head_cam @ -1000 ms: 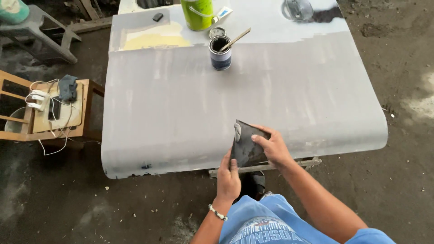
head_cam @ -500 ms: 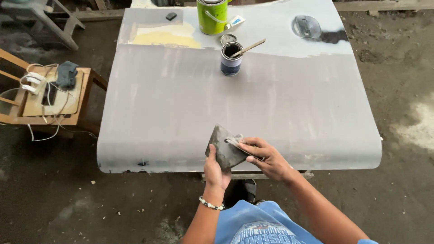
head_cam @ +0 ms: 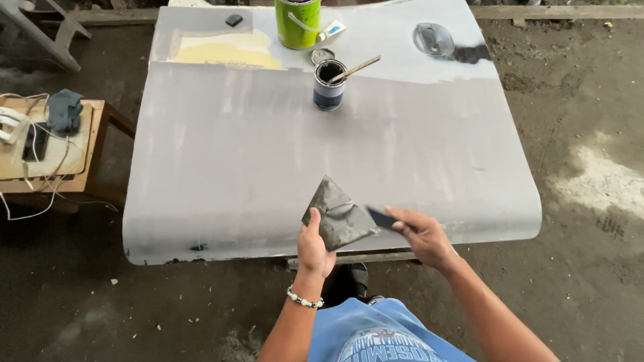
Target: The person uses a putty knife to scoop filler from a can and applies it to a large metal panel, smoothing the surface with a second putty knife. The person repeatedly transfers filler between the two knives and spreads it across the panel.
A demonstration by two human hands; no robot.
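floor: dark, gritty workshop ground all round, with a pale patch at three o'clock.
panel: we stand at the near edge of a big grey primed panel [head_cam: 268,167], rounded at its near corners, with a yellowish patch toward eleven o'clock.
left hand: our left hand [head_cam: 315,247] is clenched on the lower corner of a grey smeared mixing board [head_cam: 337,214], which tilts up over the panel's near edge at about six o'clock.
right hand: our right hand [head_cam: 419,234] pinches a small dark spreader [head_cam: 381,218] between thumb and fingers, its blade touching the right corner of the board.
board state: the board is coated in grey filler, with ridges where it has been scraped.
small can: an open dark can [head_cam: 329,86] stands on the panel at twelve o'clock, a stir stick [head_cam: 359,67] leaning out of it, its lid lying just beside it.
green tin: a taller green tin [head_cam: 298,23] stands just beyond the can, near the far edge.
other bits: a small black block [head_cam: 234,20] lies at eleven o'clock, and a round recess [head_cam: 433,39] shows at one o'clock.
side stool: a wooden stool [head_cam: 100,127] at nine o'clock carries a cloth, a cable and some small devices.
step in hand: we judge that we are working filler on the board with the spreader, loading or cleaning its edge.
next move: as we read it, the loaded blade must go flat to the panel with even pressure, the board kept level so nothing slides off.
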